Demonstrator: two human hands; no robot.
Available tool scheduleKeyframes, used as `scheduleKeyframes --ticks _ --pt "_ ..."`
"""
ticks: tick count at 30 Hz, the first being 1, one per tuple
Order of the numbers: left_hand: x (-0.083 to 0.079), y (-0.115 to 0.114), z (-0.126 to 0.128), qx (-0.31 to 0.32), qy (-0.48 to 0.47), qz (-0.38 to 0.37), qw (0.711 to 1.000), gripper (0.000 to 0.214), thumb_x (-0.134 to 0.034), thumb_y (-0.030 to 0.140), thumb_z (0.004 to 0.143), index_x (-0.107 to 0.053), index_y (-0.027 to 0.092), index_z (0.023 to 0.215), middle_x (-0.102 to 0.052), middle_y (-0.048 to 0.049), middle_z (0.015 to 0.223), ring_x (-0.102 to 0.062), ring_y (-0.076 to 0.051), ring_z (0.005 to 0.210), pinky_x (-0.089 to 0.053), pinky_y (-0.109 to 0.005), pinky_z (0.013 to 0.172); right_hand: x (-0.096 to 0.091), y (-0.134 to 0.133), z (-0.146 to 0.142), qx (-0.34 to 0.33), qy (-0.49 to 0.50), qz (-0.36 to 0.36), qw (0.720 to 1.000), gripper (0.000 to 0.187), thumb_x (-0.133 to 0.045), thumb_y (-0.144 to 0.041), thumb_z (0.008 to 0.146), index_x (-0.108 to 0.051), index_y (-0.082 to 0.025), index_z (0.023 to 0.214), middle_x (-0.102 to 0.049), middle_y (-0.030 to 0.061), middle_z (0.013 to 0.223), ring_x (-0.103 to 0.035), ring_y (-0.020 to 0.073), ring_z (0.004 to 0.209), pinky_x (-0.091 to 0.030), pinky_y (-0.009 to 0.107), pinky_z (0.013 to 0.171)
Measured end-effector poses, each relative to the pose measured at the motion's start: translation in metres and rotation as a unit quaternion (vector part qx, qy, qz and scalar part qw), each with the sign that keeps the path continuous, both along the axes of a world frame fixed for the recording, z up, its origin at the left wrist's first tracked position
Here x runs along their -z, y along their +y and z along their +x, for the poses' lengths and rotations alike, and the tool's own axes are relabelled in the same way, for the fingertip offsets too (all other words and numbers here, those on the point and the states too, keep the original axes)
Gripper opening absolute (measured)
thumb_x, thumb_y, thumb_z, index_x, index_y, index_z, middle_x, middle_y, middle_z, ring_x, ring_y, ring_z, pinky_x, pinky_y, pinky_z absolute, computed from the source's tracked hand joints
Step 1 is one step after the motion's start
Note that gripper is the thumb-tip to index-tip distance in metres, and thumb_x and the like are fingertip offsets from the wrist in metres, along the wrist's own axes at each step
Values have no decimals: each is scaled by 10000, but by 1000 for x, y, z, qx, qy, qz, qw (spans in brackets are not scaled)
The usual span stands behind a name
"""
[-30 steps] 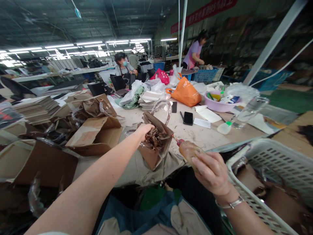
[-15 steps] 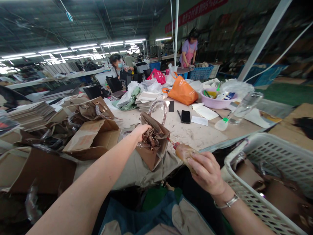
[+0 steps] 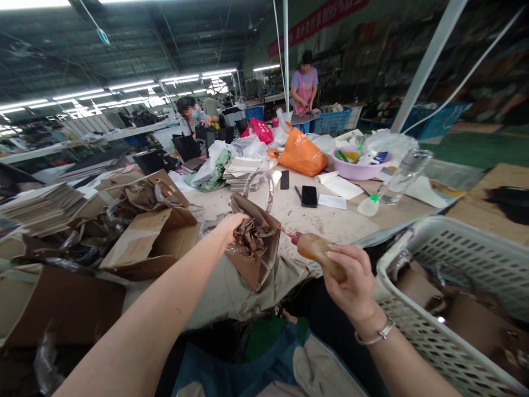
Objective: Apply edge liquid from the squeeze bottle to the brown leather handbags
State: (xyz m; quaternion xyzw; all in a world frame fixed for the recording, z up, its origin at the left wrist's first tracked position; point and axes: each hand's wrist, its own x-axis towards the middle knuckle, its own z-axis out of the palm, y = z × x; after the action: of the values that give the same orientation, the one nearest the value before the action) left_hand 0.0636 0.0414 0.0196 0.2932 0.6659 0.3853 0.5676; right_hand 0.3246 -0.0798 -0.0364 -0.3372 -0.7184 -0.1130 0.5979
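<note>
A brown handbag (image 3: 261, 264) lies tilted on the near edge of the table, its crumpled lining bunched out of the opening and its plastic-wrapped handle standing up behind. My left hand (image 3: 236, 225) is closed on the bag's lining at the left side; the fingertips are partly hidden in the folds. In my right hand (image 3: 351, 275) is a yellowish squeeze bottle (image 3: 316, 251) with a red cap and a thin nozzle. Its tip points left and meets the bag's right edge; whether it touches cannot be made out.
Unfinished brown bags and an open cardboard box (image 3: 152, 237) crowd the left. A white plastic basket (image 3: 450, 226) holding brown bags stands at the right. Further back lie a phone (image 3: 309, 196), an orange bag (image 3: 303, 154), a purple basin (image 3: 359, 170) and a clear bottle (image 3: 407, 176). Two people work beyond.
The view has shifted slightly, moving the table things a little left. The right hand has turned the squeeze bottle somewhat flatter, its nozzle still at the bag's edge. The left hand keeps its hold.
</note>
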Motion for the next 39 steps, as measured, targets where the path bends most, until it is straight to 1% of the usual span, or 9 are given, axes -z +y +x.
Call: scheduleKeyframes --ticks 5,8,10,13,18,24,27,33,39 --pt "0 -1 1 -2 2 3 1000 118 -501 76 713 -569 111 622 -605 -69 498 -561 -182 391 -491 -277 381 10 -3 -6 25 141 -84 986 250 -669 -135 760 -549 -190 973 -554 62 923 -539 207 851 -470 376 733" --pt "0 -1 1 0 3 7 1000 123 -497 77 721 -565 114 625 -597 -60 485 -548 -172 378 -481 -266 373 16 -8 -6 26 168 -96 981 241 -670 -150 763 -551 -194 968 -546 56 927 -537 204 843 -465 371 729" --pt "-1 -1 0 2 3 5 1000 119 -500 81 721 -565 113 627 -602 -64 494 -552 -178 383 -482 -273 372 18 -12 -5 27 158 -91 983 243 -667 -138 763 -551 -189 970 -547 60 926 -541 206 852 -469 369 731" --pt "-1 -1 0 -1 5 1 1000 119 -503 80 719 -570 105 623 -600 -69 494 -555 -183 385 -487 -281 376 18 -14 -5 21 117 -80 990 257 -661 -110 758 -548 -178 978 -555 68 921 -547 208 862 -479 369 735" --pt "-1 -2 0 -9 8 5 1000 132 -495 71 720 -567 102 614 -595 -57 496 -551 -170 382 -484 -271 374 13 -10 -10 3 48 -57 997 291 -648 -77 754 -543 -176 1006 -558 86 958 -547 211 887 -493 378 746" --pt "-2 -3 0 -8 7 8 1000 129 -498 74 718 -569 104 615 -597 -59 507 -557 -174 392 -482 -274 372 2 -3 -11 30 43 -21 998 320 -664 -60 734 -541 -172 1008 -570 96 969 -552 219 896 -494 396 760" --pt "-2 -3 0 -12 7 11 1000 124 -501 77 716 -567 107 615 -590 -51 496 -547 -167 384 -484 -273 371 0 -1 -10 34 38 -14 999 329 -671 -49 723 -546 -170 1003 -573 98 968 -556 220 890 -493 398 759" --pt "4 0 0 -15 5 14 1000 93 -524 76 680 -561 115 604 -588 -64 490 -545 -187 382 -476 -290 357 9 -4 -9 21 5 -19 1000 364 -677 -30 701 -558 -169 1016 -575 104 981 -557 226 881 -493 404 752" --pt "8 3 -3 -8 -7 12 1000 65 -539 81 658 -568 126 622 -619 -91 526 -579 -213 417 -489 -296 390 23 -9 -9 9 -11 -48 999 331 -655 -80 744 -554 -203 1034 -568 87 974 -557 223 868 -504 404 727"
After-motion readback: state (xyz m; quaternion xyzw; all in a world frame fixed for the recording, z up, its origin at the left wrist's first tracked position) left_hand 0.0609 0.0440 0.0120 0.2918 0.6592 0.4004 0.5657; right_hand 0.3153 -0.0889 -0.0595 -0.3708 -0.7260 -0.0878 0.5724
